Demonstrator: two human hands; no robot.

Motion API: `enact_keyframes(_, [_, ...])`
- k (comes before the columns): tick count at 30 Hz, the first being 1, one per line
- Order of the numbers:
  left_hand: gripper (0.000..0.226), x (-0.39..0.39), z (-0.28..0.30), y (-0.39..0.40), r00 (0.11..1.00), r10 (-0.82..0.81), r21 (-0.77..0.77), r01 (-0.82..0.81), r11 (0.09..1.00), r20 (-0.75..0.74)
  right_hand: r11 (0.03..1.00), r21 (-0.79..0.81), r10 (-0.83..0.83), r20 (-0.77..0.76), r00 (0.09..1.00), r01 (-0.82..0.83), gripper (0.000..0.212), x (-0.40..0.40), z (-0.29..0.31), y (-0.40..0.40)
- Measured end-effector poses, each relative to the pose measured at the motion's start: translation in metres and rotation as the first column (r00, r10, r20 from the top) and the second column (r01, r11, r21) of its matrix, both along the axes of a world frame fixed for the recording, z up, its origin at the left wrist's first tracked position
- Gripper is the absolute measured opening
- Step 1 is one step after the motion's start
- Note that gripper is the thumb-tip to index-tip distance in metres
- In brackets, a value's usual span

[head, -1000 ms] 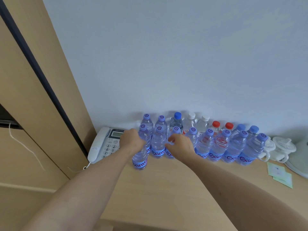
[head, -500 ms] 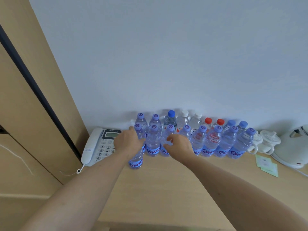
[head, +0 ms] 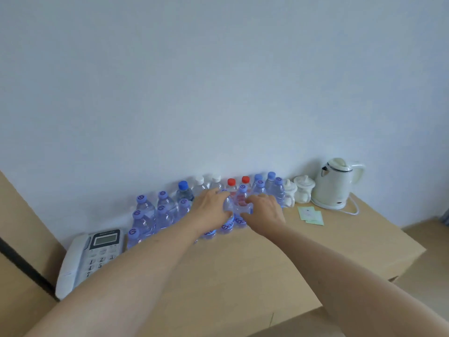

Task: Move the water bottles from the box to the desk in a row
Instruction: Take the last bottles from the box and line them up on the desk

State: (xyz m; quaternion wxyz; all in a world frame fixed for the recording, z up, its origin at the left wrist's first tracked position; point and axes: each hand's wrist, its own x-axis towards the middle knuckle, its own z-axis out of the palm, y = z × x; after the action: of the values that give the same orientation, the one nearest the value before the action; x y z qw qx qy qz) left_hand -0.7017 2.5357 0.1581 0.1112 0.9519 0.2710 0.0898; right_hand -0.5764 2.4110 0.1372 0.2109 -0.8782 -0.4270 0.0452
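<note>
Several water bottles stand in two rows on the wooden desk (head: 243, 276) against the wall, most with purple caps, some with blue, white or red ones. My left hand (head: 212, 210) grips a purple-labelled bottle (head: 228, 226) in the middle of the front row. Right beside it, my right hand (head: 264, 212) grips the neighbouring bottle (head: 241, 210). Both bottles stand upright on the desk and touch each other. A single bottle (head: 133, 237) stands at the far left next to the phone. No box is in view.
A white desk phone (head: 97, 251) lies at the desk's left end beside a wooden panel (head: 19, 215). To the right of the bottles are two white lidded cups (head: 303, 190), a white kettle (head: 335, 183) with its cord, and green paper packets (head: 312, 215).
My left hand let go of the far-left bottle, which now stands by the phone. Both hands moved right to the middle of the front row. The camera turned right.
</note>
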Motion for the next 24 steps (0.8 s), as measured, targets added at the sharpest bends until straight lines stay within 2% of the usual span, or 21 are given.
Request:
enact_keyframes(5, [0.039, 0.085, 0.019, -0.098, 0.986, -0.164, 0.020, 0.164, 0.986, 0.007, 0.985, 0.044, -0.165, 0.010, 0.986, 0.165, 0.046, 0.059, 0.009, -0.113])
enact_keyframes(13, [0.064, 0.214, 0.008, -0.320, 0.901, -0.433, -0.011, 0.432, 0.902, -0.023, 0.888, 0.031, -0.458, -0.006, 0.889, 0.458, 0.053, 0.143, 0.009, -0.355])
enact_keyframes(19, [0.068, 0.294, 0.000, -0.532, 0.717, -0.692, -0.038, 0.692, 0.721, -0.080, 0.680, -0.012, -0.733, -0.034, 0.679, 0.733, 0.054, 0.163, 0.002, -0.576])
enact_keyframes(24, [0.064, 0.329, -0.001, -0.704, 0.480, -0.871, -0.037, 0.873, 0.486, -0.108, 0.413, -0.038, -0.910, -0.064, 0.410, 0.910, 0.056, 0.146, -0.009, -0.736])
